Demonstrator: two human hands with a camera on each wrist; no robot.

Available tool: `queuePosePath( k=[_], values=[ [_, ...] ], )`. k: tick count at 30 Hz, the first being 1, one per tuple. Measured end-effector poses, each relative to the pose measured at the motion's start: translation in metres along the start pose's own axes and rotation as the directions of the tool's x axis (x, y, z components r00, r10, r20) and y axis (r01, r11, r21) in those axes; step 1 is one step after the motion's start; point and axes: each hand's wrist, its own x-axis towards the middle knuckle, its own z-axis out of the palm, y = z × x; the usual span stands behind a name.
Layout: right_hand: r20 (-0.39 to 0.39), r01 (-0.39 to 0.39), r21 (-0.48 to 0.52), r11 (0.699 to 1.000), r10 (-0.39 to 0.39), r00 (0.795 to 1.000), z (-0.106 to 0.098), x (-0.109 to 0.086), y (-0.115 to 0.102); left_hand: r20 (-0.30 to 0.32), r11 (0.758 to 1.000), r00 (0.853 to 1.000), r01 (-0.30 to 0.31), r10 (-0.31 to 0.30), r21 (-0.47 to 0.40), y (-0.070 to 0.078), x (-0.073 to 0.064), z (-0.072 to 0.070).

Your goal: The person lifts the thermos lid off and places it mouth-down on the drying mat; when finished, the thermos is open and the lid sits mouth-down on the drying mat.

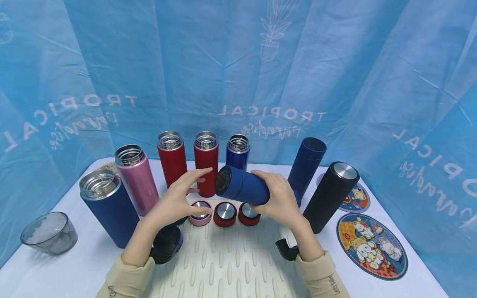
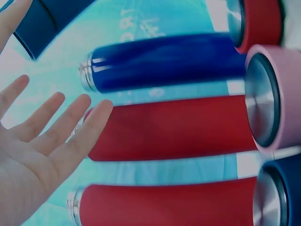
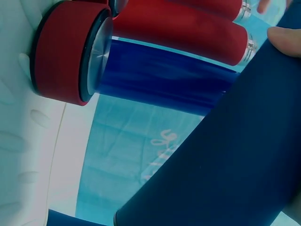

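Held in my right hand (image 1: 279, 198) is a matte navy thermos bottle (image 1: 247, 187), tilted nearly on its side in the air with its dark round end facing left. The thumb and fingers wrap round its other end; part of that grip is hidden. My left hand (image 1: 180, 203) hovers left of the dark end, apart from it, fingers spread and holding nothing. Below the bottle, a pink lid (image 1: 200, 215) and two red lids, one in the middle (image 1: 225, 215) and one on the right (image 1: 249, 215), line the far edge of a cream textured mat (image 1: 220, 265).
Behind stand two lidless red bottles (image 1: 172, 161) and a glossy blue bottle (image 1: 238, 157). A pink bottle (image 1: 139, 182) and wide navy bottle (image 1: 112, 211) are left, beside a glass bowl (image 1: 50, 236). A tall navy bottle (image 1: 305, 169), black bottle (image 1: 329, 198) and round cartoon mat (image 1: 372, 246) are right.
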Motion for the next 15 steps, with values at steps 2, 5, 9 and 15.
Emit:
queuePosePath(
  k=[2,5,9,15],
  values=[
    [0.014,0.013,-0.027,1.0,-0.012,1.0,0.0,-0.001,-0.002,-0.009,0.999,0.999,-0.044,0.044,-0.022,0.003,0.002,0.003],
    [0.032,0.05,-0.083,0.995,-0.048,0.998,-0.001,-0.001,-0.004,-0.011,0.995,0.996,-0.092,0.091,-0.045,0.007,0.004,0.008],
    [0.06,0.128,-0.176,0.976,-0.119,0.991,-0.001,-0.002,-0.007,-0.004,0.983,0.988,-0.153,0.153,-0.103,0.01,0.003,0.012],
    [0.1,0.199,-0.241,0.95,-0.18,0.979,-0.002,-0.003,-0.01,-0.001,0.959,0.981,-0.188,0.192,-0.21,0.008,0.0,0.014]
  ],
)
